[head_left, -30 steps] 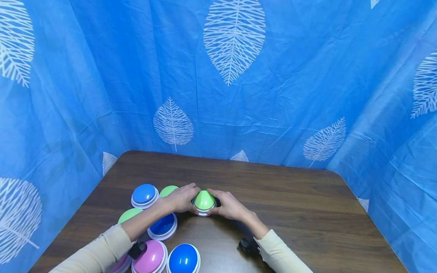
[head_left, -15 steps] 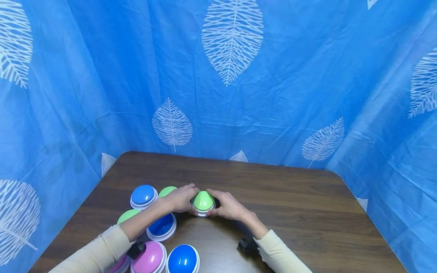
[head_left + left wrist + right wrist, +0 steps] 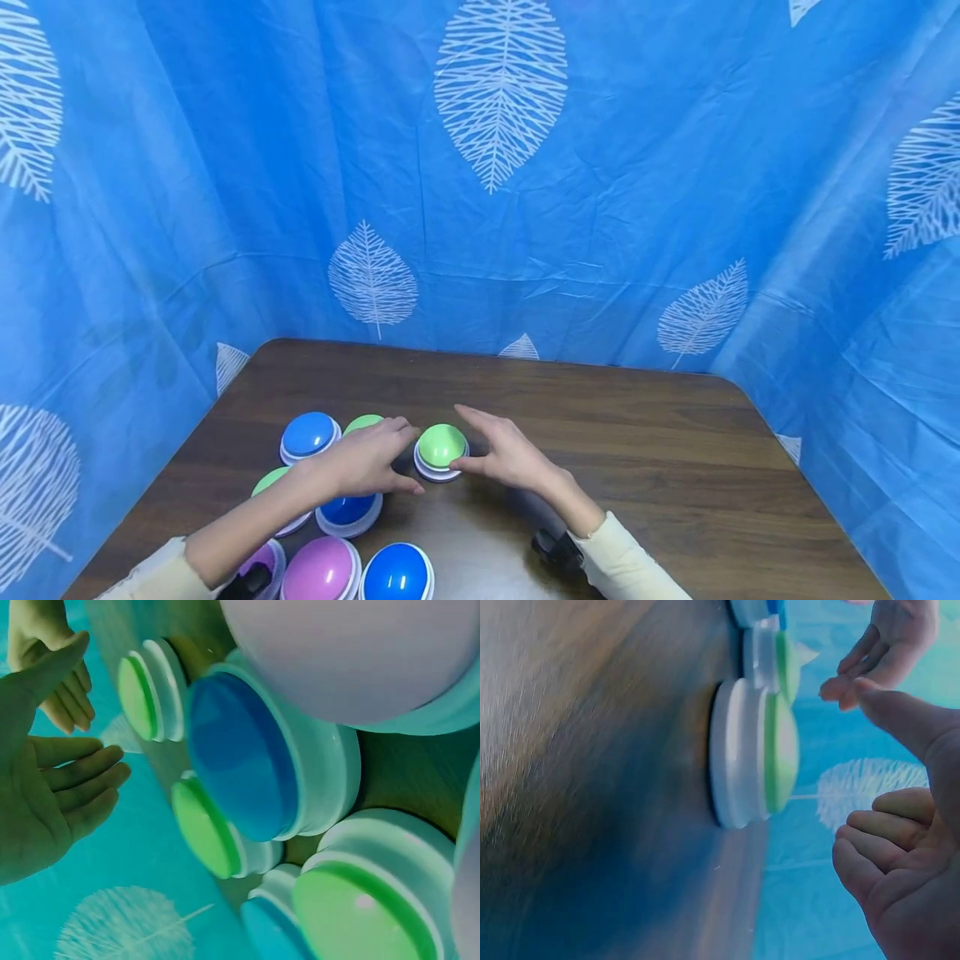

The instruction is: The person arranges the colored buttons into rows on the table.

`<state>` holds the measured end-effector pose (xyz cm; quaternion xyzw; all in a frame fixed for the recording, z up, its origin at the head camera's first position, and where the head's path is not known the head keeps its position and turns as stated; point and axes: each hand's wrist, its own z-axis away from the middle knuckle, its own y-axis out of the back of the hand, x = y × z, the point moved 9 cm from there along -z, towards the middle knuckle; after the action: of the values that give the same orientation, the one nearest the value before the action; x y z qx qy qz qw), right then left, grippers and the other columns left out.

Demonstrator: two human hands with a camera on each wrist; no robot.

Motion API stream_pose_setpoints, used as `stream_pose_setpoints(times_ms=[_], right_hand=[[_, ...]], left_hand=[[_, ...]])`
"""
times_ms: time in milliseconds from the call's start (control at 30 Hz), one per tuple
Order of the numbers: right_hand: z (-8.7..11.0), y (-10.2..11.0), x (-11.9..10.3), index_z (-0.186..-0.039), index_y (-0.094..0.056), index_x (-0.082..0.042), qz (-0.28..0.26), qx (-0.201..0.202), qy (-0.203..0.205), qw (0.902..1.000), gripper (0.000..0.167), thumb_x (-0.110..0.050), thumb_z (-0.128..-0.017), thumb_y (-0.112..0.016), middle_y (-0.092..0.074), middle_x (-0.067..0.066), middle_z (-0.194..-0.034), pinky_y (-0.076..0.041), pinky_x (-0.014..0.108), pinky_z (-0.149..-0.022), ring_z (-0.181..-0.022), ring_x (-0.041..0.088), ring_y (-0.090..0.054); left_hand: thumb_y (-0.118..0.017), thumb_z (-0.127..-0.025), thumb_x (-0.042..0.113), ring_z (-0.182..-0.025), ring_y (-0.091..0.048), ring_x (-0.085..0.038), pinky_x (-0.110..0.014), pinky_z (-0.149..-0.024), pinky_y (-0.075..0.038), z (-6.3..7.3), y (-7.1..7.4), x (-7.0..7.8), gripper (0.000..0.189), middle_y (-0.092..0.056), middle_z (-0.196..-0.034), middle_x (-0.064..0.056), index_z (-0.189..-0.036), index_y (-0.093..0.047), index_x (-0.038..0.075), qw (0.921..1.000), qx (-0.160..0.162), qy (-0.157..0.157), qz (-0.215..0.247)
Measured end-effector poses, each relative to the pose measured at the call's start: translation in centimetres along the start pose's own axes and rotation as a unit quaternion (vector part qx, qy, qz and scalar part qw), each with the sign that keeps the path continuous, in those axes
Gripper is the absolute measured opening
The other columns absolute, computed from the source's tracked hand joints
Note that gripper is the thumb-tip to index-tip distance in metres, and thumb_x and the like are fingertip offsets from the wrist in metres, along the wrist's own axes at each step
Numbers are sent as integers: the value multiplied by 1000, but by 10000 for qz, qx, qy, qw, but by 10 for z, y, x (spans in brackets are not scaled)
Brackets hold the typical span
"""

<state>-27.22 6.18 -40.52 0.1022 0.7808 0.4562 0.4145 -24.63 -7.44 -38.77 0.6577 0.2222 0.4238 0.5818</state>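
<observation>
A domed green push button (image 3: 441, 447) on a white round base stands on the table between the two hands. To its left is the left hand (image 3: 373, 457), thumb and fingers spread, with a gap between them and the button. The right hand (image 3: 506, 454) lies on the other side, fingers extended, its thumb overlapping the button's edge in the head view. From the right wrist, the green button (image 3: 780, 754) shows side-on, upright, apart from that hand's fingers (image 3: 870, 855). In the left wrist view the left hand (image 3: 52, 795) holds nothing.
Left of the hands sit similar buttons: light blue (image 3: 308, 434), green (image 3: 364, 421), another green (image 3: 268, 480), dark blue (image 3: 347, 515), pink (image 3: 321, 569), a second pink partly hidden, and bright blue (image 3: 397, 573). A blue leaf-patterned curtain (image 3: 585, 250) surrounds the wooden table (image 3: 675, 467).
Both hands have let go of the green button. The left hand has drawn away leftward and its fingers have opened; the right hand has loosened beside it. The button stays on the table.
</observation>
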Motion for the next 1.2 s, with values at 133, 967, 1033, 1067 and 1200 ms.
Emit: stream_pose_setpoints(times_ms=[133, 967, 1033, 1067, 1200], right_hand=[[8, 8, -20, -146, -46, -1, -46, 146, 330, 9993, 78, -33, -83, -81, -49, 16, -145, -41, 43, -106, -132, 28, -48], [73, -51, -72, -147, -44, -3, 271, -1264, 898, 9875, 77, -46, -89, -72, -49, 8, -147, -44, 30, -103, -132, 14, -48], [74, -58, -70, -147, -44, -5, 105, -1451, 720, 9867, 76, -47, -89, -71, -50, 5, -146, -43, 29, -103, -132, 12, -47], [75, -62, -69, -147, -45, -5, 33, -1525, 673, 9860, 76, -48, -89, -71, -50, 5, -146, -43, 29, -104, -132, 11, -47], [75, -74, -69, -146, -46, -6, -264, -1798, 634, 9813, 76, -50, -89, -70, -51, 3, -144, -42, 27, -104, -129, 9, -48]], left_hand=[[-82, -75, 53, -103, -63, -26, -43, -85, -55, 20, 9, 21, 76, -62, -113, -10, -124, -62, -2, 9977, 133, -477, -460], [-83, -73, 53, -99, -61, -21, -34, -87, -54, 88, -47, 45, 67, -62, -107, -6, -115, -65, 4, 9760, 466, -1241, -1727], [-82, -73, 52, -97, -60, -19, -34, -87, -54, 88, -51, 46, 64, -61, -104, -6, -111, -65, 5, 9729, 540, -1276, -1853], [-82, -73, 53, -96, -59, -19, -33, -86, -53, 88, -52, 46, 62, -61, -102, -5, -110, -65, 5, 9716, 544, -1289, -1907], [-83, -74, 43, -91, -58, -16, -31, -84, -53, 86, -56, 47, 51, -59, -97, -4, -105, -64, 7, 9664, 552, -1344, -2118]])
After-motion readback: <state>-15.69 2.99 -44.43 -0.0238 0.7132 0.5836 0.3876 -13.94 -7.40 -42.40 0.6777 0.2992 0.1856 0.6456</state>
